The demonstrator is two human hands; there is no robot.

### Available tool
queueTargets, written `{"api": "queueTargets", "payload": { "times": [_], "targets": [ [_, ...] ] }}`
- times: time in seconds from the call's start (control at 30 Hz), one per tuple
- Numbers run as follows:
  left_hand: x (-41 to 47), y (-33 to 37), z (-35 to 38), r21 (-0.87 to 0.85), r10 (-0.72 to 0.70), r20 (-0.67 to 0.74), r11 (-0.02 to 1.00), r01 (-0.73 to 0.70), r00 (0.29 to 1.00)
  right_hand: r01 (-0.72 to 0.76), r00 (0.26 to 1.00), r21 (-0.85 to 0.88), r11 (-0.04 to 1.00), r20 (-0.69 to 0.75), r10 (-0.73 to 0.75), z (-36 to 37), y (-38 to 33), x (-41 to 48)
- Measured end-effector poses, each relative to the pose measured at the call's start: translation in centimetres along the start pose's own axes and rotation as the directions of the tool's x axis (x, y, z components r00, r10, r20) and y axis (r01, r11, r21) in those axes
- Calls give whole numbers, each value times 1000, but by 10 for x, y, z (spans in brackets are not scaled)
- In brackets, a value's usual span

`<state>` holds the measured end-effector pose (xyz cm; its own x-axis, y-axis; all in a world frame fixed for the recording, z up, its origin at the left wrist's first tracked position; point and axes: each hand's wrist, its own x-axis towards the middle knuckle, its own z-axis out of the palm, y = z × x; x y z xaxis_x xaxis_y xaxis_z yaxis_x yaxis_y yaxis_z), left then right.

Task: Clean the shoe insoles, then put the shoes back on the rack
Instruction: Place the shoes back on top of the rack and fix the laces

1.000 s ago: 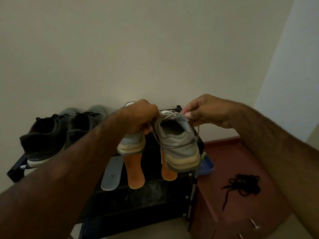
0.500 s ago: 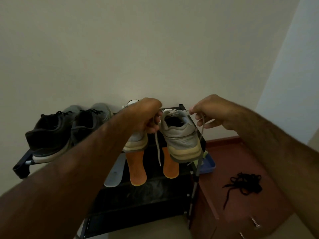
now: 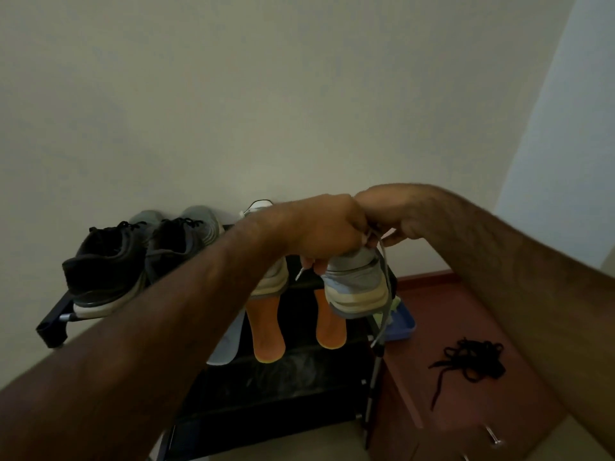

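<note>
The left hand (image 3: 326, 227) and right hand (image 3: 389, 216), fingers curled, pinch the flat grey lace (image 3: 385, 294) of a thick-soled shoe (image 3: 356, 287).

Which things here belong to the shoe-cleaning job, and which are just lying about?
Job: grey shoe, its lace held by left hand and right hand, second grey shoe, orange insoles, pale insole, rack.
Lying about: black shoes, loose black laces, blue tray, cabinet.

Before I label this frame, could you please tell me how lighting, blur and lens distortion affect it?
Head view: dim, yellowish light leaves the lower shelf nearly black; wide-angle distortion swells the left forearm toward the edge; the left hand and right hand gripping the lace of the grey shoe look slightly soft, without glare.
</note>
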<state>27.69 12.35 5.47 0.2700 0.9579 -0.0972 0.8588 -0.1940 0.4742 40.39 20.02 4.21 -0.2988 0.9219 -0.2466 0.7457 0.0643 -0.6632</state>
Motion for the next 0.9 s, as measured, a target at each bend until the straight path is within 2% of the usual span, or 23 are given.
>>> {"api": "queueTargets", "payload": {
  "times": [0.03, 0.1, 0.13, 0.17, 0.27, 0.4, 0.47, 0.53, 0.7, 0.9],
  "targets": [
    [-5, -6, -1, -88, 14, -49, 996, -18, 999, 8, 1000, 49, 999, 2, -8, -3, 3, -2],
    [-11, -23, -2, -259, -23, -249, 965, -44, 968, 0, 999, 177, 984, 45, -8, -7, 5, -3],
    [-9, -33, -1, -264, -60, -328, 964, -31, 943, -9, 997, 229, 973, 74, -8, -9, 4, -4],
    [-5, -42, 2, -219, -80, -339, 976, 5, 937, -16, 996, 260, 965, 93, -9, -10, 2, -5],
    [16, -53, 17, -86, -65, -208, 995, 48, 976, 6, 996, 282, 959, 86, -31, -15, -9, -13],
    [37, -39, 21, 110, -32, -267, 992, 63, 963, 34, 996, 222, 975, 68, -50, -28, -31, -35],
    [46, -32, 19, 285, -17, -226, 955, 83, 974, 46, 997, 190, 981, 48, -56, -38, -41, -50],
    [55, -29, 18, 373, -39, -218, 920, 120, 975, 68, 997, 163, 984, 22, -73, -49, -50, -66],
    [66, -23, 17, 456, -68, -228, 874, 168, 971, 132, 991, 69, 989, 15, -134, -74, -56, -102],
    [64, -23, 7, 373, -94, -195, 914, 162, 976, 236, 969, 16, 972, -73, -234, -76, -44, -108]
  ]
}}
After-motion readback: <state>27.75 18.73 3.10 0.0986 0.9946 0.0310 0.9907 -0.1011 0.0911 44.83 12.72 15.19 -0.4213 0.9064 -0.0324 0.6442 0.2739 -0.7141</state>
